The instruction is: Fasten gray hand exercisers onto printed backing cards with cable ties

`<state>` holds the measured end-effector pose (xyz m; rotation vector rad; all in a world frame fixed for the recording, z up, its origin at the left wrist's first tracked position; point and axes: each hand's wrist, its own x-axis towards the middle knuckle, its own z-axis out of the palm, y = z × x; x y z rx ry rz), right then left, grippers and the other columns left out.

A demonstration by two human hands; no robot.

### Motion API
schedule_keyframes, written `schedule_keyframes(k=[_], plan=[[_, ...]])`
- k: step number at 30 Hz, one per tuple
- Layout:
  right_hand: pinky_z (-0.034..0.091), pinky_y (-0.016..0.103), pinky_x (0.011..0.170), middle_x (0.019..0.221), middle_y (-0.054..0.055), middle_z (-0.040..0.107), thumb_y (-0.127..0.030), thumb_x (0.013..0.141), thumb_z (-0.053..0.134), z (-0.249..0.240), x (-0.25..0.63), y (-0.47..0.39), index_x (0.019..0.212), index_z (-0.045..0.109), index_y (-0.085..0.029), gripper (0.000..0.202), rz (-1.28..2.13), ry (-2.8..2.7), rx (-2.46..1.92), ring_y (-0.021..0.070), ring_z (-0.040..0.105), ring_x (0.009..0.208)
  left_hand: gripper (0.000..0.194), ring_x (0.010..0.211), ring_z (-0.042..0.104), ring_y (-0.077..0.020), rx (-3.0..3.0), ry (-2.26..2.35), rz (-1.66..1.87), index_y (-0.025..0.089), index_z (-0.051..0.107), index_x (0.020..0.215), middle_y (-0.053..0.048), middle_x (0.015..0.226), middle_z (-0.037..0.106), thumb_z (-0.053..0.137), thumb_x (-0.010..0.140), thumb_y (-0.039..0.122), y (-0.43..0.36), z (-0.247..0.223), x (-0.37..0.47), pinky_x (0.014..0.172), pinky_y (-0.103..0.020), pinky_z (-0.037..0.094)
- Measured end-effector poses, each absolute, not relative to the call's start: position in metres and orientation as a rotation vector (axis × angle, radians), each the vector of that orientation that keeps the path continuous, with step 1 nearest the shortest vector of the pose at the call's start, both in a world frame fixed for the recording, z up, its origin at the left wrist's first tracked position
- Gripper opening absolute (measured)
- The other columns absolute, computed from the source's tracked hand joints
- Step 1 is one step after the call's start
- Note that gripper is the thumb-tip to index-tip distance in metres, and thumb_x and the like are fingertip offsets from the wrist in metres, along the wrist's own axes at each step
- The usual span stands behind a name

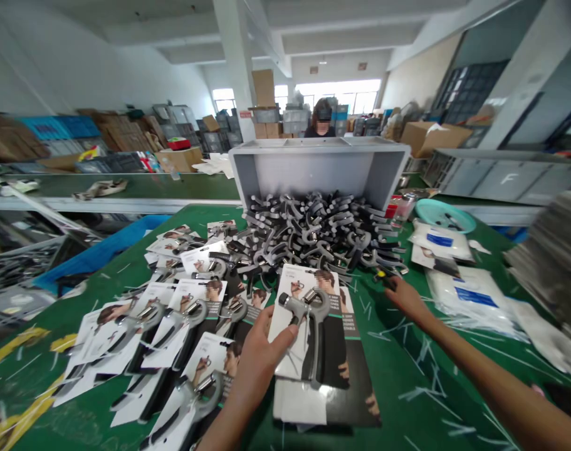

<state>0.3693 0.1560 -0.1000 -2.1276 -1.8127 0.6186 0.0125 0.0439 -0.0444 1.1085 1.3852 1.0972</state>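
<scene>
My left hand (261,351) is closed on the left edge of a printed card with a grey and black hand gripper (318,332) on it, the thumb lying on the front. Beneath it lie more printed cards (360,382). My right hand (404,299), to the right of the cards, has its fingers pinched round a small dark tool with a yellow part (382,274). Behind the hands, a heap of loose grey and black hand grippers (308,232) spills from a tipped grey crate (313,169). Several carded hand grippers (186,316) overlap at the left.
White packets with blue labels (476,297) and a turquoise plate (445,216) are at the right. Thin white strips are scattered on the green table (393,401). A blue bin (101,250) stands at the left. A person (321,119) is behind the crate.
</scene>
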Motion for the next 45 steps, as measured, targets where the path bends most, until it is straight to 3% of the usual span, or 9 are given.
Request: schedule_keyframes(k=[3, 5, 8, 12, 18, 25, 31, 39, 45], plan=[[0.057, 0.038, 0.067, 0.111, 0.017, 0.070, -0.038, 0.102, 0.025, -0.077, 0.374, 0.126, 0.136, 0.047, -0.014, 0.047, 0.798, -1.864, -1.947, 0.0270, 0.070, 0.086, 0.052, 0.106, 0.068, -0.0282, 1.058, 1.343, 1.080, 0.018, 0.058, 0.121, -0.009, 0.113, 0.074, 0.074, 0.077, 0.040, 0.047, -0.038, 0.015, 0.093, -0.038, 0.049], [0.058, 0.037, 0.071, 0.123, 0.014, 0.066, -0.043, 0.101, 0.032, -0.061, 0.365, 0.103, 0.146, 0.038, -0.021, 0.050, 0.800, -2.021, -1.716, 0.0267, 0.070, 0.093, 0.051, 0.106, 0.068, -0.0273, 1.052, 1.315, 1.102, 0.017, 0.058, 0.122, -0.008, 0.113, 0.074, 0.074, 0.078, 0.038, 0.050, -0.038, 0.017, 0.092, -0.036, 0.049], [0.052, 0.049, 0.090, 0.137, 0.012, 0.058, -0.032, 0.097, 0.048, -0.040, 0.338, 0.076, 0.156, 0.027, -0.029, 0.062, 0.291, -2.439, -1.401, 0.0324, 0.062, 0.111, 0.048, 0.109, 0.066, -0.0262, 1.059, 1.289, 1.151, 0.019, 0.058, 0.124, -0.007, 0.116, 0.073, 0.072, 0.081, 0.037, 0.052, -0.043, 0.019, 0.094, -0.035, 0.048], [0.044, 0.059, 0.094, 0.140, 0.011, 0.056, -0.004, 0.090, 0.045, -0.024, 0.301, 0.068, 0.155, 0.030, -0.031, 0.073, -0.473, -2.701, -1.222, 0.0378, 0.054, 0.116, 0.045, 0.112, 0.065, -0.0273, 1.097, 1.302, 1.149, 0.021, 0.059, 0.123, -0.008, 0.120, 0.072, 0.071, 0.083, 0.037, 0.049, -0.048, 0.017, 0.099, -0.037, 0.045], [0.038, 0.062, 0.099, 0.144, 0.016, 0.052, 0.001, 0.087, 0.045, -0.016, 0.282, 0.070, 0.157, 0.026, -0.024, 0.077, -0.749, -2.660, -1.285, 0.0445, 0.046, 0.123, 0.045, 0.111, 0.066, -0.0280, 1.128, 1.307, 1.126, 0.020, 0.058, 0.123, -0.009, 0.118, 0.072, 0.070, 0.083, 0.037, 0.048, -0.045, 0.015, 0.099, -0.039, 0.045], [0.047, 0.052, 0.084, 0.120, 0.014, 0.064, -0.001, 0.088, 0.043, -0.011, 0.273, 0.070, 0.151, 0.036, -0.022, 0.066, -0.702, -2.713, -1.356, 0.0351, 0.059, 0.098, 0.044, 0.107, 0.067, -0.0273, 1.172, 1.334, 1.127, 0.020, 0.058, 0.121, -0.008, 0.116, 0.073, 0.070, 0.083, 0.038, 0.049, -0.046, 0.016, 0.094, -0.037, 0.047], [0.053, 0.036, 0.069, 0.096, 0.012, 0.068, -0.015, 0.083, 0.059, -0.014, 0.280, 0.092, 0.108, 0.062, -0.016, 0.025, -0.196, -2.846, -1.249, 0.0267, 0.066, 0.084, 0.042, 0.109, 0.066, -0.0266, 1.157, 1.329, 1.154, 0.018, 0.060, 0.119, -0.009, 0.116, 0.072, 0.072, 0.082, 0.035, 0.050, -0.045, 0.015, 0.095, -0.035, 0.046], [0.059, 0.037, 0.078, 0.116, 0.013, 0.071, -0.020, 0.087, 0.050, -0.022, 0.270, 0.048, 0.122, 0.058, -0.019, 0.036, 0.116, -2.582, -1.090, 0.0264, 0.071, 0.099, 0.043, 0.112, 0.066, -0.0265, 0.625, 0.977, 1.464, 0.017, 0.057, 0.123, -0.011, 0.121, 0.070, 0.071, 0.084, 0.028, 0.044, -0.035, 0.026, 0.099, -0.040, 0.048], [0.056, 0.041, 0.096, 0.135, 0.010, 0.061, -0.028, 0.094, 0.049, -0.030, 0.244, 0.010, 0.151, 0.034, -0.026, 0.059, 0.177, -2.336, -1.338, 0.0268, 0.063, 0.117, 0.043, 0.123, 0.060, -0.0209, 0.566, 0.843, 1.825, 0.026, 0.049, 0.133, -0.007, 0.135, 0.062, 0.064, 0.092, 0.024, 0.042, -0.018, 0.044, 0.113, -0.041, 0.038]])
